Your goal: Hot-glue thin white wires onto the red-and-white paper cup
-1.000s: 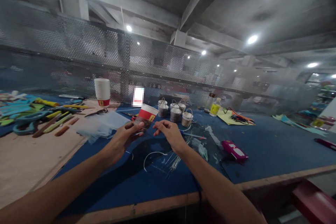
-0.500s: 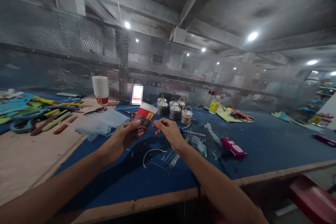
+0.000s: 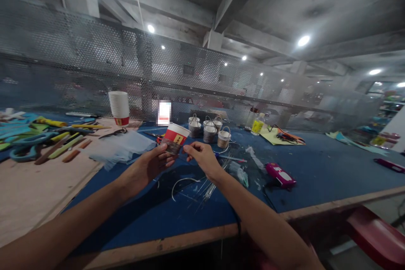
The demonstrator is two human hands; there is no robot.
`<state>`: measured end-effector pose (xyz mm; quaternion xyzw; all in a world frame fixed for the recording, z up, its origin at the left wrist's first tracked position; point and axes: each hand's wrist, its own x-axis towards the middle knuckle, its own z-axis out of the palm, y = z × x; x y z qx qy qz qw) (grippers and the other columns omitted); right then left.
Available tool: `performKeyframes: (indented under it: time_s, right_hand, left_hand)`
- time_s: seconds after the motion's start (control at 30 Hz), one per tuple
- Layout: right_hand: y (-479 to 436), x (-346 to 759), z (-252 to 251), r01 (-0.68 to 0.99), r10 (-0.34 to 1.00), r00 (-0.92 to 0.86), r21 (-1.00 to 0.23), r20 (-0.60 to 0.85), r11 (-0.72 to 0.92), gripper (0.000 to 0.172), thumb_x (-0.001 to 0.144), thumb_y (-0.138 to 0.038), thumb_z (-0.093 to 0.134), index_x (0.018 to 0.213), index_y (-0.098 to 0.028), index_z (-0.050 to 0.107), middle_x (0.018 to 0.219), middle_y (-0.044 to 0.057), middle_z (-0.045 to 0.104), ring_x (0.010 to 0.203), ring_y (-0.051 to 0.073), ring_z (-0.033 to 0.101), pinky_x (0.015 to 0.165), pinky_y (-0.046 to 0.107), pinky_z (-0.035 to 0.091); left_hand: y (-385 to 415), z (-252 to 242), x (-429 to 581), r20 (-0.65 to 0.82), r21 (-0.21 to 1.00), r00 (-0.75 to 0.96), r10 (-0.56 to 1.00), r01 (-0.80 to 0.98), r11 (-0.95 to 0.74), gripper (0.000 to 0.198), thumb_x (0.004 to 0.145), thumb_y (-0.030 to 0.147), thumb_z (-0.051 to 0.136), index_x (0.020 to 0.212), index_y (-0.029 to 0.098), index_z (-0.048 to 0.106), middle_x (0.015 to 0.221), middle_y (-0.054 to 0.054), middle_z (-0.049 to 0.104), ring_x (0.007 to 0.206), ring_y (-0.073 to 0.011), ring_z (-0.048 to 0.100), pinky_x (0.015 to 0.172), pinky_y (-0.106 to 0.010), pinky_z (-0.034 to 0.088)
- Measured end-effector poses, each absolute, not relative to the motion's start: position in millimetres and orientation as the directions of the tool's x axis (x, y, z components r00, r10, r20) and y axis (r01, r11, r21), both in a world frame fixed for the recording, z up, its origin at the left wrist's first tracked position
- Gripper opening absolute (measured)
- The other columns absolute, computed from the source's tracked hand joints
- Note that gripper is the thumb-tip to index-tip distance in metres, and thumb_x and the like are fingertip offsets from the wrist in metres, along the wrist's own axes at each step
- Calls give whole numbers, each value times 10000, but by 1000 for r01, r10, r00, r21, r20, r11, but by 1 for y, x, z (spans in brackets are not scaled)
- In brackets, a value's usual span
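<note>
A red and white paper cup (image 3: 176,136) with a grey-brown band round its lower part is tilted in the middle of the view. My left hand (image 3: 155,161) is closed on its lower left side, thumb in front and fingers beneath. Close by the cup's right side, my right hand (image 3: 201,156) is closed in a pinch; whatever lies between its fingertips is too small to make out. Behind the hands stand several small cups with wire handles (image 3: 210,132). Thin wires (image 3: 209,190) and a curved white strip (image 3: 179,182) lie on the blue mat (image 3: 136,228) below.
A stack of paper cups (image 3: 119,107) stands at the back left, near scissors (image 3: 23,152) and coloured sticks (image 3: 76,150). Translucent sheets (image 3: 123,147) lie left of my hands. To the right are a magenta device (image 3: 280,175), a yellow-labelled bottle (image 3: 258,124) and coloured paper (image 3: 281,136).
The view has shifted slightly. The cup stays in my left hand, and my right hand keeps its pinch beside it, with hardly any movement.
</note>
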<state>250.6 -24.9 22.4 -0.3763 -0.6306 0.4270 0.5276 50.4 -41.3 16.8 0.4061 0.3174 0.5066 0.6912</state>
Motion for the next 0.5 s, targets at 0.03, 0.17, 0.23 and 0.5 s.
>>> performKeyframes:
  time_s: [0.03, 0.17, 0.23, 0.5]
  right_hand:
    - [-25, 251, 23, 29, 924, -161, -934, 346, 355, 390, 787, -570, 771, 715, -199, 680, 662, -17, 644, 613, 142, 607, 668, 284, 473]
    - [-25, 251, 23, 25, 917, -171, -928, 361, 371, 380, 786, -564, 766, 721, -199, 683, 643, -24, 622, 614, 145, 599, 668, 288, 474]
    - [-25, 251, 23, 6, 916, -171, -929, 364, 370, 374, 775, -558, 770, 727, -197, 687, 652, -21, 628, 603, 142, 588, 657, 290, 475]
    - [-22, 250, 17, -15, 911, -171, -925, 376, 379, 359, 788, -536, 766, 689, -209, 656, 624, -27, 604, 625, 151, 588, 679, 294, 478]
  left_hand:
    - [-41, 17, 51, -28, 879, 288, 957, -448, 160, 371, 897, 410, 775, 1177, 167, 785, 1170, -117, 815, 1139, -274, 737, 1075, -369, 552]
    - [-40, 16, 51, -31, 862, 293, 956, -475, 174, 304, 900, 355, 766, 1139, 167, 786, 1092, -114, 822, 1064, -252, 758, 1020, -346, 588]
    - [-39, 15, 50, -27, 853, 298, 954, -491, 178, 287, 910, 334, 751, 1143, 168, 780, 1084, -117, 819, 1033, -237, 763, 986, -325, 600]
    - [-40, 16, 50, -19, 853, 362, 932, -481, 204, 353, 914, 385, 746, 1200, 179, 767, 1150, -127, 819, 1085, -240, 760, 988, -310, 589]
